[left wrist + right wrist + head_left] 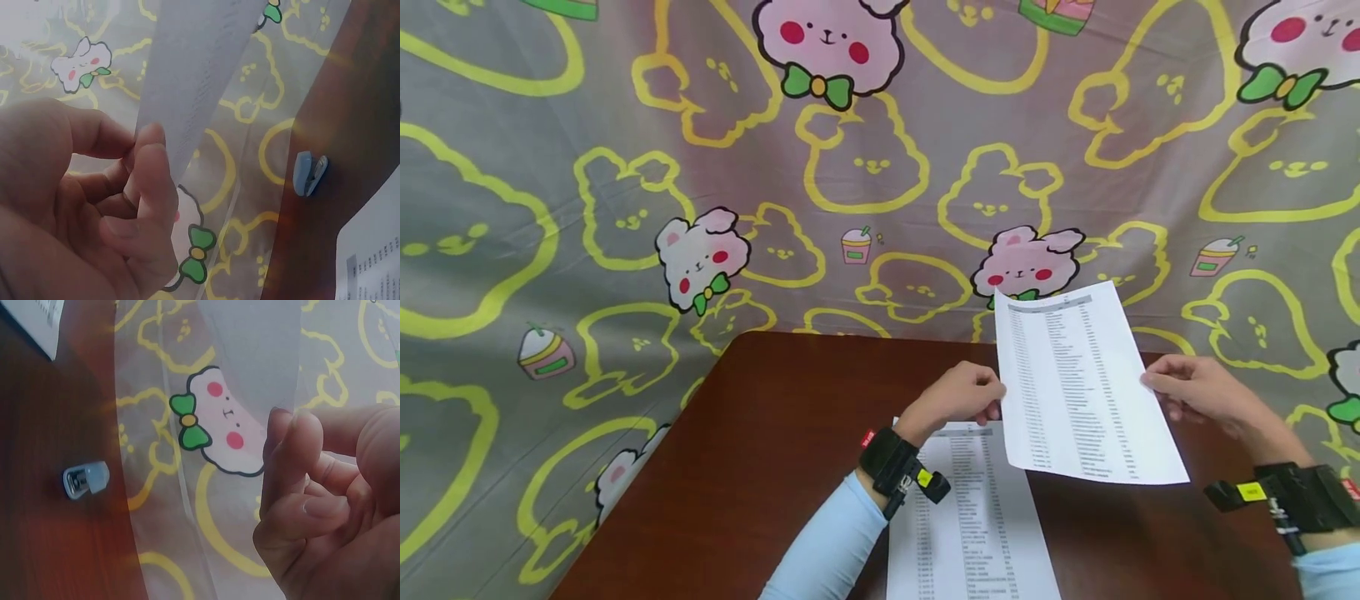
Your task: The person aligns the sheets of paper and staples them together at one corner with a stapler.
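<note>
Between both hands a printed sheet of paper [1078,392] is held up, its columns of text facing the head camera. My left hand [964,392] pinches its left edge between thumb and fingers. The right edge is pinched by my right hand [1197,387] in the same way. In the wrist views the raised sheet [181,81] is seen nearly edge-on or from its blank side. Below it a second printed sheet [962,525] lies flat on the table, partly hidden by the left hand and the raised sheet.
A small light-blue stapler [309,174] rests on the dark brown table [760,467], hidden in the head view behind the raised sheet. A curtain with cartoon rabbits [880,283] hangs right behind the table's far edge. Each wrist carries a black strapped camera [891,460].
</note>
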Demonstrator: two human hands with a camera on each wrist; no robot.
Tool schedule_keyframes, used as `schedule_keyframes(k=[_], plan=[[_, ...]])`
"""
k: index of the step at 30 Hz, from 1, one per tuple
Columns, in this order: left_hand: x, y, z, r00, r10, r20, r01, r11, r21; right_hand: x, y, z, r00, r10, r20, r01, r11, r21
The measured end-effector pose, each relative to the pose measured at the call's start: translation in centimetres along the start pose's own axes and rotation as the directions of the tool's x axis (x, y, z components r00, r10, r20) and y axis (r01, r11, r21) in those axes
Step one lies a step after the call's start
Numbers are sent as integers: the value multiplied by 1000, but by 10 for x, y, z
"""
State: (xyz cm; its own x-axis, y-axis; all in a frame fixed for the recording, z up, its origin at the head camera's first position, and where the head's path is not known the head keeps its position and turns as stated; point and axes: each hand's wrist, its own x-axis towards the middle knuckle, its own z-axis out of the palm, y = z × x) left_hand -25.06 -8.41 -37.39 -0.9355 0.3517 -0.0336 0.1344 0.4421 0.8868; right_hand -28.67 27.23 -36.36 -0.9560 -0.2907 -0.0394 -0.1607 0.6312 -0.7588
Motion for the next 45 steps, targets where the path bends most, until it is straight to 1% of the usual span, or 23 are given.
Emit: schedule_keyframes(k=[2,4,9,15,18,21,25,28,38,45], plan=[[-4,-2,-2,1000,4,-9,-4,1000,12,1,-3,4,1000,-4,6,4,1000,16],[-7,-4,-5,1000,-5,-20,5,1000,17,2,-5,8,1000,-13,13,12,999,32],[-16,-13,-12,999,-19,-39,20,999,34,3,-7,14,1000,-27,12,26,999,38],[-25,-21,-22,998,-2,-64,7,998,65,5,-13,20,999,-36,3,36,998,57],[-30,-22,-28,998,8,-63,-3,997,79,6,-18,24,999,-50,7,49,996,68],[-35,-20,-34,998,31,-56,-26,996,84,7,-25,26,998,-68,12,66,995,71],[-38,-18,-41,996,65,-55,-61,995,75,8,-32,29,996,-89,9,88,993,74],[-40,-18,-46,996,74,-59,-70,995,70,9,-34,31,994,-106,9,105,991,79],[-54,-24,-55,998,24,-62,-20,997,79,10,-38,46,987,-154,36,149,981,121],[-63,-27,-60,999,10,-41,-6,996,87,11,-41,55,987,-144,70,130,976,175]])
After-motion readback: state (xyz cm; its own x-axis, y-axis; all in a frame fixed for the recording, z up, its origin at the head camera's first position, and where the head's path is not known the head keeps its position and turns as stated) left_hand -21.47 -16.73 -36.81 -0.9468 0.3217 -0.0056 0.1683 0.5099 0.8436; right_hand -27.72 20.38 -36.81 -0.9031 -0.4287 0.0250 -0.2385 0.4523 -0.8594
